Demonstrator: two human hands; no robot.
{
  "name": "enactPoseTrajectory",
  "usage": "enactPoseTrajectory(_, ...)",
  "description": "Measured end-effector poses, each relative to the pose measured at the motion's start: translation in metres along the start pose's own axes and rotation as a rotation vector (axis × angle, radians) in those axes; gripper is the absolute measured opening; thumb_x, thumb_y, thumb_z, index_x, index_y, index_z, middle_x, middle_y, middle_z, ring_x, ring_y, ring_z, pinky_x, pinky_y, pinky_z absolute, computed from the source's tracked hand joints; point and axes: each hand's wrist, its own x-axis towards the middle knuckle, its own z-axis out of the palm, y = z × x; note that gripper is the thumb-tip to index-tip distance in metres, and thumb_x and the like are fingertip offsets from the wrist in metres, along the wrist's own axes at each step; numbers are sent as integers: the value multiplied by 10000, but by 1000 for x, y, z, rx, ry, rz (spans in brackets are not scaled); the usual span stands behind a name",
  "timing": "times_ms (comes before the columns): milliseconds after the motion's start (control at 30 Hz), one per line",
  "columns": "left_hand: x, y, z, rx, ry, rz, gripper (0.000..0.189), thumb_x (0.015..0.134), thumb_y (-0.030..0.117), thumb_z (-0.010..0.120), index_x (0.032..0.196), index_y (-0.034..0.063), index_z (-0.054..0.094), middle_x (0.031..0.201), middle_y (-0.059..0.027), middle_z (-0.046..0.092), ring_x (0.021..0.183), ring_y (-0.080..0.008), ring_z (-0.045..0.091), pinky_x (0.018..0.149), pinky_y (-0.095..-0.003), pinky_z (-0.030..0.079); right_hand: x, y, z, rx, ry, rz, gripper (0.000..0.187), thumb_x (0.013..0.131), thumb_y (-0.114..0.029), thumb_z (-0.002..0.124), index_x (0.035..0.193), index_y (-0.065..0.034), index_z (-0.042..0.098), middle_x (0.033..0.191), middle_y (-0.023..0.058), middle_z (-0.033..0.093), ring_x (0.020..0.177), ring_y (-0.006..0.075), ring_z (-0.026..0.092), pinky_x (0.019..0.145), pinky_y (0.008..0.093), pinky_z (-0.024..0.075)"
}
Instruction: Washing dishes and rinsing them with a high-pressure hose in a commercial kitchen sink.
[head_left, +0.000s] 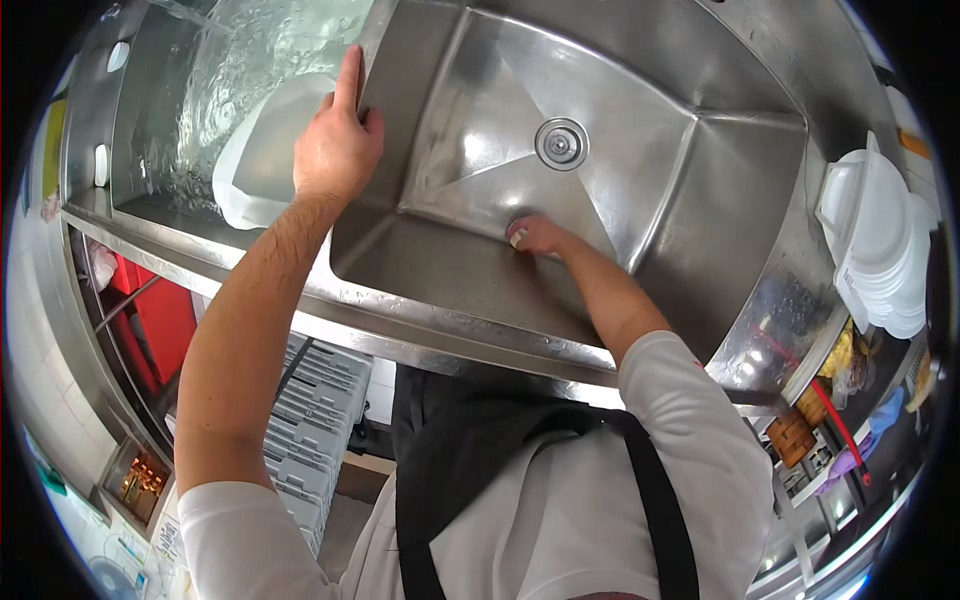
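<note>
In front of me is a stainless steel sink basin (735, 195) with a round drain strainer (561, 144) in its floor. My left hand (339, 150) rests on the steel divider (381, 21) at the basin's left, index finger stretched forward, holding nothing. To its left, a second basin holds rippling water (255, 34), with a whitish plastic container (234, 176) partly in it. My right hand (538, 235) reaches down into the drained basin, at the foot of the near wall. Its fingers are curled and partly hidden, so whether something small is inside them cannot be told.
White dishes (892, 262) are stacked beyond the right rim. Bamboo steamers (791, 439) and a red-handled tool (840, 427) are at the lower right. Below the wet front rim (465, 315) stand grey plastic racks (319, 420) and a red container (161, 322).
</note>
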Motion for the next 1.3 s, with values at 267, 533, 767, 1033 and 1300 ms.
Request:
enactPoseTrajectory(267,0,-5,6,-5,25,56,757,880,207,553,1523,293,161,1157,-131,619,973,-352,638,849,-473,522,13,-10,-104,-160,655,562,438,748,-130,670,1173,-139,565,1191,188,499,1004,399,595,878,446,512)
enactPoseTrajectory(533,2,-3,5,-33,22,56,751,880,200,551,1519,303,171,1175,-131,612,1004,-352,628,879,-470,510,24,-6,-147,-194,655,461,446,739,-163,639,1180,-97,606,1193,251,516,1068,387,572,946,412,485)
enactPoseTrajectory(767,1,1,3,-26,-9,27,747,880,198,549,1516,312,174,1189,-128,601,1003,-359,626,880,-474,510,33,-9,-139,-166,691,426,486,725,-164,630,1198,-59,606,1132,271,554,1079,392,563,971,394,469)
enactPoseTrajectory(1033,1,-3,4,-32,17,55,748,876,187,546,1515,307,176,1163,-137,603,976,-363,632,863,-478,515,34,-24,-136,-159,709,493,478,721,-178,650,1192,-96,633,1123,229,569,1049,358,576,945,391,478)
enactPoseTrajectory(1300,0,-4,3,-20,10,32,754,871,179,546,1516,295,175,1136,-148,605,961,-370,632,855,-485,512,52,-18,-116,-156,651,312,487,726,-71,594,1210,-109,628,1223,194,525,1119,341,552,981,380,463)
